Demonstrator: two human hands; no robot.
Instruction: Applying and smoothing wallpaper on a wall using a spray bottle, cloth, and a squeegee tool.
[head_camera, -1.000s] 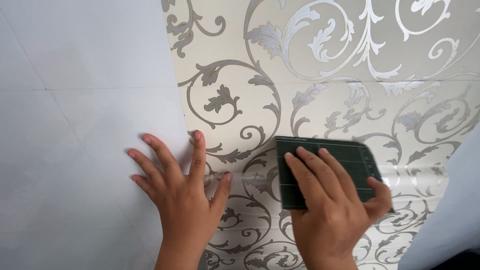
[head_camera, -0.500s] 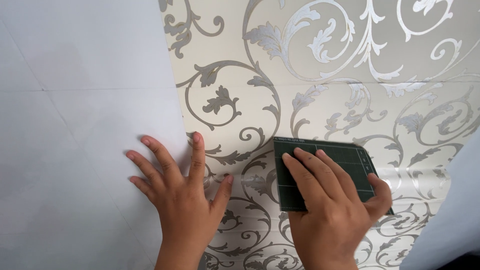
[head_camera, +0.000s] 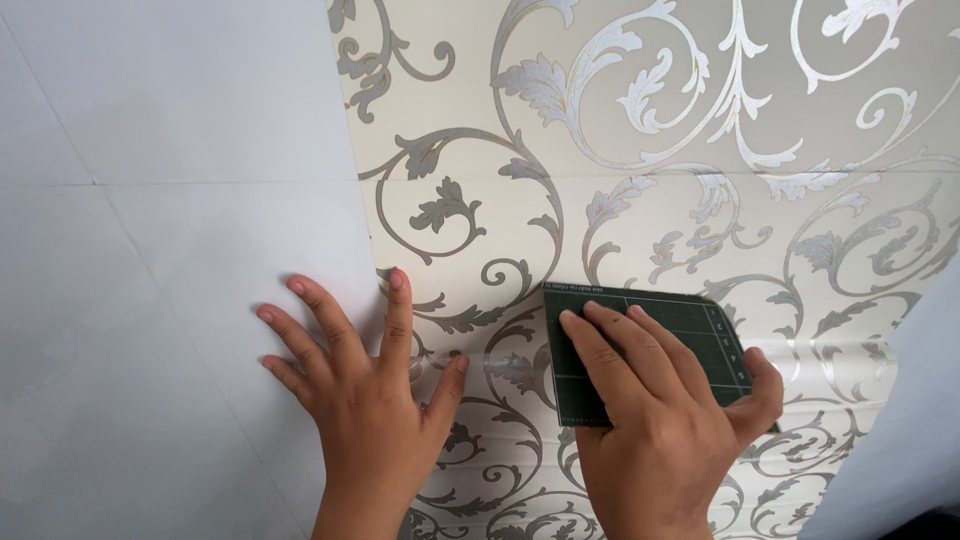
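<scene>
The right hand lies flat on a dark green gridded smoothing card, fingers pressing it against the cream wallpaper with silver scrolls, thumb hooked round the card's right edge. The card's long axis runs left to right. Left of the card, the left hand rests spread and empty across the wallpaper's left edge, fingers partly on the bare white wall.

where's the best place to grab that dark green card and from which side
Probably the card's lower right edge, coming from below. It lies flat against the patterned wallpaper, so only its edges offer purchase. The right hand already does this: fingers spread over its face, thumb hooked on the right edge. The left hand lies flat at the wallpaper's left edge.
</scene>
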